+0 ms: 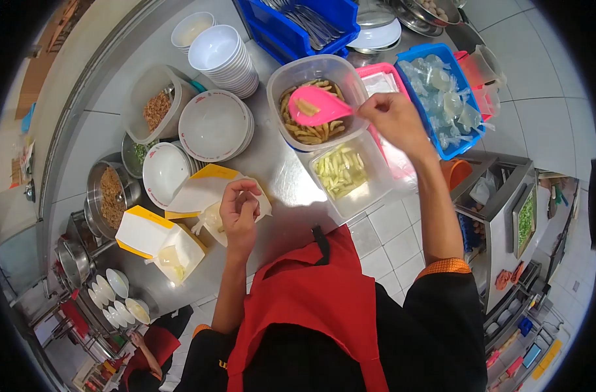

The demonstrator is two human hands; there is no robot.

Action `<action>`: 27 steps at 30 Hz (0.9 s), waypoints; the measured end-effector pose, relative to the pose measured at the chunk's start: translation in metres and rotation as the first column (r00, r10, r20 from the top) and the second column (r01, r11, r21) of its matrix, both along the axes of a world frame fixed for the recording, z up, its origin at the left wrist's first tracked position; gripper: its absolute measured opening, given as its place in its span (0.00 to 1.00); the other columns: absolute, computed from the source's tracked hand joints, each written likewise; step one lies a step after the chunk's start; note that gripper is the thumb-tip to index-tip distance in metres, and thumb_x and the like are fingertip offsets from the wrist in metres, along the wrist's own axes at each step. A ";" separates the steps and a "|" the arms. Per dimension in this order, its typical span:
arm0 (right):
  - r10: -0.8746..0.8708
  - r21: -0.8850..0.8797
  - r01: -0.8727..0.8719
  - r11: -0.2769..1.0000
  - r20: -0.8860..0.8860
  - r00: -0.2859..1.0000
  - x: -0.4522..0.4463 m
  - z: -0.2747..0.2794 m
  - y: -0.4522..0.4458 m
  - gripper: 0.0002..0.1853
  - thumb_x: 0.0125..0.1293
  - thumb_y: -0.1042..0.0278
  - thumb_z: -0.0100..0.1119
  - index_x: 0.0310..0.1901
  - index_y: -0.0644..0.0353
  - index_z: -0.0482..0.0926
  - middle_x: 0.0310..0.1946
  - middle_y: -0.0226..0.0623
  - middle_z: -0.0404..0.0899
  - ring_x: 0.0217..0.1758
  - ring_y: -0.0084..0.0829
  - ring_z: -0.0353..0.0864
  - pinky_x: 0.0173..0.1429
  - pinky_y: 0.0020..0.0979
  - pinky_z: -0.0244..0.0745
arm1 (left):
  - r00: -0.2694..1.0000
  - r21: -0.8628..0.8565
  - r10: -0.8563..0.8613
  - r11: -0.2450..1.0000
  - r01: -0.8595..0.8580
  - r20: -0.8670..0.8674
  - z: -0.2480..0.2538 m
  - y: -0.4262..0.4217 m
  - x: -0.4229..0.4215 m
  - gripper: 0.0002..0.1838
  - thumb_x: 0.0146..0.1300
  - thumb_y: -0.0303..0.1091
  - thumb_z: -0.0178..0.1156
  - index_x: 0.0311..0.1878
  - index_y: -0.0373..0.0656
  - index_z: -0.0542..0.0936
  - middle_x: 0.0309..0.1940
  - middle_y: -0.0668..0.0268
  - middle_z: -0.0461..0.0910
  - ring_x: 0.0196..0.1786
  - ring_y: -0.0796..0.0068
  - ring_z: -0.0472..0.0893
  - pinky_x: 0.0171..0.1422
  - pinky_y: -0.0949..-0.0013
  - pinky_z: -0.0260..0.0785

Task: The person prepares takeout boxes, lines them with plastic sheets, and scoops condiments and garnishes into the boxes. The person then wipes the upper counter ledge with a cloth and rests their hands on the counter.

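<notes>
My right hand (393, 124) is closed on the handle end of a pink plastic spoon (321, 116). Its bowl carries a pale brownish strip and hangs over a clear tub (281, 81) of brownish pickled strips (314, 134) in dark liquid. Just below that stands a second tub (370, 153) with pale green cut pieces (340, 171). My left hand (239, 212) has its fingers curled in, over an opened white and yellow takeaway box (213, 173); whatever they may hold is hidden. A small clear bag (213, 219) lies in this box, beside another box (151, 235) holding a similar bag.
Stacked plates (213, 127) and white bowls (216, 49) stand at the left, near a tub of brown crumbly food (157, 111). A blue cutlery bin (265, 29) is at the back. To the right is a blue basket (448, 153) of knotted bags. Another person (151, 356) works at lower left.
</notes>
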State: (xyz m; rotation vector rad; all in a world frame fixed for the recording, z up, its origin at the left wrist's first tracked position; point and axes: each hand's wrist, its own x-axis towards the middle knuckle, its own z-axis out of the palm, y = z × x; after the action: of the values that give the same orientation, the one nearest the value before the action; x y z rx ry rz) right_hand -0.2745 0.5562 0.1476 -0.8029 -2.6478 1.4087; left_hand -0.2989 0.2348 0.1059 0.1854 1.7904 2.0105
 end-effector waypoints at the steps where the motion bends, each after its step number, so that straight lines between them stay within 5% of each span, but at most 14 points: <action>1: 0.003 0.004 -0.003 1.000 -0.001 1.000 0.004 0.007 -0.015 0.13 0.52 0.59 0.63 0.26 0.63 0.83 0.20 0.38 0.81 0.23 0.30 0.79 0.32 0.32 0.72 | 0.999 -0.006 -0.025 1.000 0.025 0.029 0.000 0.001 0.000 0.17 0.57 0.19 0.47 0.51 0.39 0.72 0.41 0.65 0.75 0.23 0.87 0.65 0.23 0.83 0.56; 6: 0.038 0.472 -0.019 0.882 -0.030 0.999 0.024 0.038 -0.097 0.11 0.59 0.62 0.58 0.29 0.63 0.76 0.21 0.44 0.79 0.24 0.44 0.80 0.29 0.42 0.73 | 0.981 -0.016 -0.141 0.989 0.144 0.131 0.004 0.026 -0.002 0.29 0.57 0.20 0.49 0.65 0.39 0.64 0.59 0.61 0.69 0.34 0.83 0.72 0.31 0.82 0.64; 10: -0.021 0.500 0.031 0.865 -0.025 0.999 0.032 0.048 -0.135 0.12 0.63 0.63 0.57 0.29 0.62 0.75 0.22 0.46 0.77 0.23 0.46 0.79 0.25 0.42 0.70 | 0.967 0.081 -0.243 0.968 0.237 0.076 0.002 0.046 0.000 0.36 0.54 0.21 0.52 0.70 0.38 0.57 0.69 0.58 0.59 0.42 0.78 0.73 0.37 0.78 0.69; 18: -0.017 0.557 0.006 0.831 0.016 1.000 0.032 0.054 -0.147 0.11 0.63 0.63 0.56 0.30 0.63 0.75 0.23 0.44 0.77 0.22 0.45 0.78 0.25 0.40 0.71 | 0.955 0.127 -0.295 0.948 0.290 0.023 -0.006 0.054 0.002 0.38 0.54 0.20 0.50 0.71 0.43 0.56 0.69 0.66 0.60 0.43 0.79 0.71 0.37 0.79 0.70; 24: -0.085 0.284 0.102 0.953 -0.073 0.994 0.024 0.021 -0.077 0.12 0.61 0.64 0.58 0.29 0.66 0.78 0.22 0.42 0.80 0.24 0.34 0.80 0.30 0.33 0.72 | 0.949 0.090 -0.303 0.951 0.295 0.089 0.007 0.052 0.003 0.37 0.55 0.24 0.53 0.70 0.41 0.57 0.68 0.60 0.61 0.44 0.77 0.73 0.39 0.77 0.68; 26: -0.159 -0.221 0.143 0.965 -0.058 0.986 0.022 0.007 -0.059 0.12 0.61 0.65 0.58 0.30 0.67 0.81 0.22 0.36 0.80 0.26 0.23 0.77 0.31 0.28 0.70 | 0.954 0.079 -0.290 0.955 0.285 0.075 0.011 0.049 0.006 0.35 0.56 0.24 0.52 0.70 0.41 0.58 0.66 0.60 0.63 0.44 0.78 0.73 0.39 0.77 0.68; 27: -0.149 -0.216 0.132 0.967 -0.063 0.987 0.024 0.006 -0.055 0.12 0.61 0.65 0.58 0.30 0.67 0.81 0.22 0.36 0.80 0.26 0.23 0.77 0.31 0.28 0.70 | 0.951 0.076 -0.300 0.953 0.294 0.078 0.013 0.045 0.008 0.32 0.58 0.24 0.50 0.69 0.41 0.60 0.64 0.61 0.66 0.43 0.78 0.73 0.39 0.77 0.67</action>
State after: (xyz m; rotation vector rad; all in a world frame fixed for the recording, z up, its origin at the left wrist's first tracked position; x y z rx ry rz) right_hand -0.2504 0.5007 0.1539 -0.9128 -2.3599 1.6647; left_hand -0.2914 0.2794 0.1193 0.3577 1.5418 1.8316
